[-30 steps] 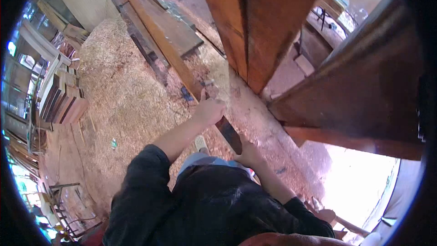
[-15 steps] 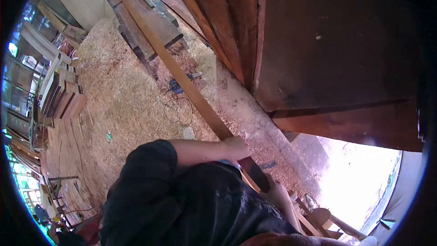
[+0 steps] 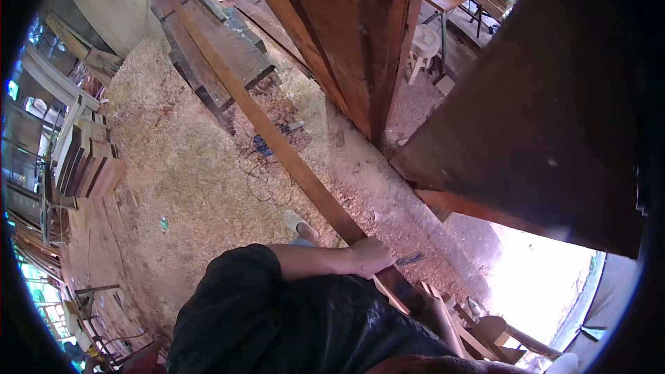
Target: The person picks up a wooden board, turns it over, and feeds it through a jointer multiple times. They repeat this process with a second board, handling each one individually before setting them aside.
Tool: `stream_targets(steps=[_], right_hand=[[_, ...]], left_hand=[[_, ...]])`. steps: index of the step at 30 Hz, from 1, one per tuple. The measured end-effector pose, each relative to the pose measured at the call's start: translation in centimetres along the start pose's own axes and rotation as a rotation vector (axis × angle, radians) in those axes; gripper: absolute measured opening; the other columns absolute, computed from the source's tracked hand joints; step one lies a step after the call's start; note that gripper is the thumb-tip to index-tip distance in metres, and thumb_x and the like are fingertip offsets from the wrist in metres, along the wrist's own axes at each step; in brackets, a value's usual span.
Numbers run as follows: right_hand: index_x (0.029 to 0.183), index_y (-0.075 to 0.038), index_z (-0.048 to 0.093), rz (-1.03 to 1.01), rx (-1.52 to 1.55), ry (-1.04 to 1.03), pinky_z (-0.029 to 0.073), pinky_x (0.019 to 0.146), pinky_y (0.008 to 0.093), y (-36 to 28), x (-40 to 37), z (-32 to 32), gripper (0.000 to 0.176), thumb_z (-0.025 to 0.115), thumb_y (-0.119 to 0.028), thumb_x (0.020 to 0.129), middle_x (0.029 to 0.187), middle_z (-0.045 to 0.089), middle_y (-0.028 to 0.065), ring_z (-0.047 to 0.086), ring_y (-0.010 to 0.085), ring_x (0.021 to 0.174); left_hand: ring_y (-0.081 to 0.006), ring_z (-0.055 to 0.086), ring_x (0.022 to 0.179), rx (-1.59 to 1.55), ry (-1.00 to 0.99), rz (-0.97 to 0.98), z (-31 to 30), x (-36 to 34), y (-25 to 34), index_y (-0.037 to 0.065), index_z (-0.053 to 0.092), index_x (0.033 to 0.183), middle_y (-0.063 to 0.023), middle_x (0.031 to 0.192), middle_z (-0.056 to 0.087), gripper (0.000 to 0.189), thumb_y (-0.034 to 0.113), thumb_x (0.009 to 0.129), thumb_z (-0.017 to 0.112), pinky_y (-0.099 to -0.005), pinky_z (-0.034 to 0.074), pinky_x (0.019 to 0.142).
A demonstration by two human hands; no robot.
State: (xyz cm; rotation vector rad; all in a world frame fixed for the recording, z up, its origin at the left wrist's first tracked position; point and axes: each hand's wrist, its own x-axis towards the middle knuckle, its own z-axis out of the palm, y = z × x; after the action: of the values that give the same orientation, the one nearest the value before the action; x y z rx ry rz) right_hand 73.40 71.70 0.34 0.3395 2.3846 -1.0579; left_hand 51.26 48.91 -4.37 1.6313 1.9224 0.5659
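Note:
A long, narrow wooden board (image 3: 298, 170) slants from a dark workbench (image 3: 239, 62) at the upper left down to my body. My left hand (image 3: 372, 256) is closed around the board near its lower end, the arm reaching across in a dark sleeve. Farther down, my right hand (image 3: 433, 310) is closed at the board's end, with its fingers partly in shadow. The board's far end rests on the bench top.
Shavings cover the floor (image 3: 187, 159). A blue tool (image 3: 262, 144) with a cord lies under the board. Large dark wooden panels (image 3: 526, 111) stand at the right. Stacked timber (image 3: 90, 159) is at the left, a round stool (image 3: 424, 41) behind the panels, and wood pieces (image 3: 492, 329) lie lower right.
Both hands and the board's near end appear lower and slightly to the right. A gap between the dark panels now shows a stool and table. More of my shoe shows.

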Motion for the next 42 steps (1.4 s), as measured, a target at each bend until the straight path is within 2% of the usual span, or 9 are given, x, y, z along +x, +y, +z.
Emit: stream_targets(steps=[3, 12, 18, 22, 26, 32, 34, 39, 42], right_hand=[[0.144, -0.012, 0.059, -0.042, -0.104, -0.018, 0.058, 0.096, 0.0427, 0.5, 1.6, 0.9, 0.08, 0.078, -0.004, 0.068, 0.123, 0.075, 0.0165, 0.074, 0.0318, 0.112], [0.147, -0.01, 0.053, -0.169, -0.046, 0.009, 0.058, 0.094, 0.0505, -5.0, 8.6, 4.6, 0.09, 0.085, -0.016, 0.063, 0.12, 0.072, 0.0233, 0.068, 0.0448, 0.114], [0.148, -0.005, 0.051, -0.376, -0.064, 0.129, 0.058, 0.092, 0.0533, -8.9, 14.4, 7.3, 0.09, 0.078, -0.01, 0.062, 0.116, 0.071, 0.0262, 0.069, 0.0468, 0.106], [0.148, -0.003, 0.051, -0.466, -0.044, 0.173, 0.059, 0.089, 0.052, -13.4, 18.7, 8.4, 0.087, 0.075, -0.008, 0.064, 0.114, 0.07, 0.0271, 0.07, 0.047, 0.102], [0.147, -0.001, 0.052, -0.523, -0.024, 0.185, 0.06, 0.087, 0.05, -18.2, 23.1, 8.8, 0.085, 0.078, -0.01, 0.067, 0.115, 0.07, 0.0278, 0.071, 0.046, 0.101], [0.145, 0.003, 0.052, -0.486, -0.008, 0.112, 0.061, 0.085, 0.0483, -23.4, 29.2, 11.3, 0.082, 0.083, -0.015, 0.071, 0.117, 0.07, 0.0288, 0.072, 0.0437, 0.101], [0.144, 0.004, 0.054, -0.468, 0.014, 0.149, 0.061, 0.084, 0.0477, -26.5, 30.7, 11.5, 0.079, 0.084, -0.016, 0.074, 0.108, 0.072, 0.0253, 0.073, 0.0414, 0.098], [0.138, 0.002, 0.059, -0.566, 0.036, 0.235, 0.061, 0.081, 0.0468, -31.8, 35.3, 12.5, 0.069, 0.083, -0.016, 0.076, 0.097, 0.074, 0.0197, 0.074, 0.04, 0.092], [0.136, 0.0, 0.061, -0.629, 0.024, 0.292, 0.06, 0.079, 0.0466, -36.1, 38.4, 12.9, 0.069, 0.085, -0.015, 0.073, 0.098, 0.074, 0.0192, 0.074, 0.0389, 0.092]], left_hand=[[-0.0404, 0.074, 0.089, -0.003, -0.008, -0.042, -0.8, -1.1, -1.5, 0.003, 0.067, 0.098, -0.0183, 0.089, 0.073, 0.031, 0.013, 0.071, 0.076, -0.0537, 0.058, 0.08], [-0.0366, 0.072, 0.105, 0.047, -0.076, -0.176, -5.7, -7.4, -8.1, 0.006, 0.069, 0.11, -0.0161, 0.104, 0.075, 0.043, 0.021, 0.071, 0.079, -0.0488, 0.055, 0.093], [-0.035, 0.07, 0.113, 0.049, -0.184, -0.207, -10.1, -11.5, -13.6, 0.007, 0.068, 0.116, -0.0161, 0.113, 0.074, 0.059, 0.033, 0.066, 0.085, -0.0461, 0.054, 0.099], [-0.0344, 0.071, 0.111, 0.117, -0.08, -0.273, -11.7, -14.6, -17.9, 0.007, 0.068, 0.115, -0.0139, 0.109, 0.075, 0.063, 0.034, 0.062, 0.089, -0.0468, 0.054, 0.099], [-0.0371, 0.072, 0.101, 0.132, 0.057, -0.23, -14.8, -17.8, -22.0, 0.011, 0.069, 0.106, -0.012, 0.099, 0.074, 0.036, 0.019, 0.073, 0.079, -0.0498, 0.056, 0.091], [-0.0306, 0.07, 0.113, 0.226, 0.109, -0.297, -18.9, -22.7, -26.8, 0.012, 0.069, 0.11, -0.0099, 0.108, 0.074, 0.038, 0.015, 0.073, 0.074, -0.0446, 0.051, 0.103], [-0.0286, 0.069, 0.115, 0.262, 0.121, -0.318, -20.0, -24.1, -28.3, 0.013, 0.068, 0.111, -0.0087, 0.109, 0.074, 0.04, 0.015, 0.072, 0.074, -0.0432, 0.048, 0.107], [-0.025, 0.062, 0.13, 0.3, 0.275, -0.383, -21.7, -28.6, -32.4, 0.016, 0.068, 0.128, -0.0071, 0.133, 0.068, 0.057, 0.011, 0.072, 0.074, -0.0503, 0.037, 0.118], [-0.0291, 0.054, 0.14, 0.439, 0.498, -0.614, -23.8, -32.8, -34.0, 0.017, 0.061, 0.142, -0.0073, 0.152, 0.056, 0.072, 0.013, 0.072, 0.08, -0.0487, 0.037, 0.122]])
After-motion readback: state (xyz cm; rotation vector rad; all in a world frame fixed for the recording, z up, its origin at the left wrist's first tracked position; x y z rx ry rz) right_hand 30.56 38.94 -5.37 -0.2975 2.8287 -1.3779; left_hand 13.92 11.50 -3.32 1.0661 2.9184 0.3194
